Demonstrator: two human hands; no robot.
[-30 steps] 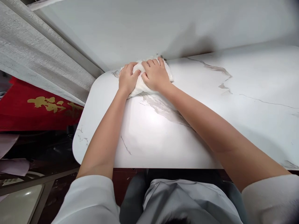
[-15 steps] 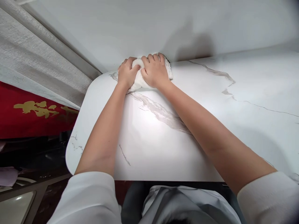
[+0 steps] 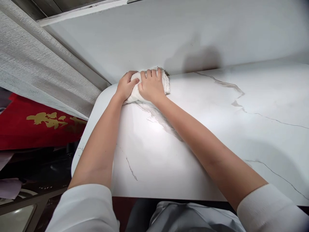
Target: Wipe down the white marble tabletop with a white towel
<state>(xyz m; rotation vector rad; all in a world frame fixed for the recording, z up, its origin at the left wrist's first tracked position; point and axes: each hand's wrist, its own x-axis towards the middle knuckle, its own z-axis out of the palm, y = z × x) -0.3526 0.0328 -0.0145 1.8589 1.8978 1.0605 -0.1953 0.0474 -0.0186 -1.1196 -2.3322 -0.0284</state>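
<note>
A folded white fluffy cloth (image 3: 133, 95) lies on the white marble-patterned table (image 3: 154, 167), at its far edge by the wall. My left hand (image 3: 125, 85) grips the cloth's left end, the thumb resting on top and the other fingers curled over the far side. On the right part of the cloth, my right hand (image 3: 152, 85) presses down with its fingers bent over the fabric. The two hands are close together. The underside of the cloth is hidden.
A pale wall (image 3: 145, 38) rises along the table's far edge. To the left hangs a whitish curtain (image 3: 48, 64), with a red cloth bearing gold characters (image 3: 14, 129) below it. The table's rounded left corner is near the curtain.
Both hands have slid the cloth a little to the left along the table's far edge. The camera view has also shifted slightly, showing more of the wall's top.
</note>
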